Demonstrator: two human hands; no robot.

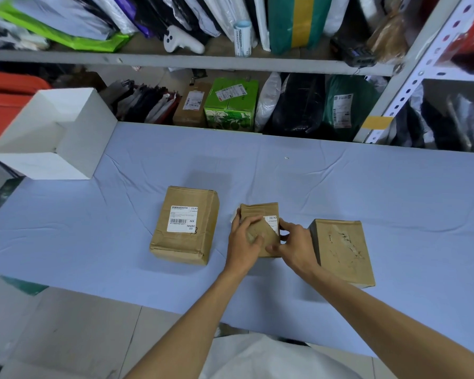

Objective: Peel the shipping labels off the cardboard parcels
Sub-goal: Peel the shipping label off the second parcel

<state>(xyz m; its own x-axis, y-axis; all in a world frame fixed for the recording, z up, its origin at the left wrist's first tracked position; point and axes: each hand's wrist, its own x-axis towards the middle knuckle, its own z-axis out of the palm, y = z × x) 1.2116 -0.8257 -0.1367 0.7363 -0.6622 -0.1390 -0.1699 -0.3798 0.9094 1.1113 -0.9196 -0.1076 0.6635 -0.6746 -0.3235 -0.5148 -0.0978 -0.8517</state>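
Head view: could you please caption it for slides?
Left hand and right hand grip the middle parcel, its label partly peeled.

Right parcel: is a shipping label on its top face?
No, the right parcel shows only torn paper scraps on bare cardboard, while the left parcel carries a whole label.

left parcel [185, 225] | middle parcel [259, 212] between my left hand [244, 242] and right hand [296, 242] | right parcel [342, 250] beside | all on table [367, 187] | open box [74, 149] far left | shelf [203, 60] behind

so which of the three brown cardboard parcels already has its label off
The rightmost brown cardboard parcel: its top shows only torn scraps. The left parcel keeps a whole white label; the small middle parcel bears a half-peeled label.
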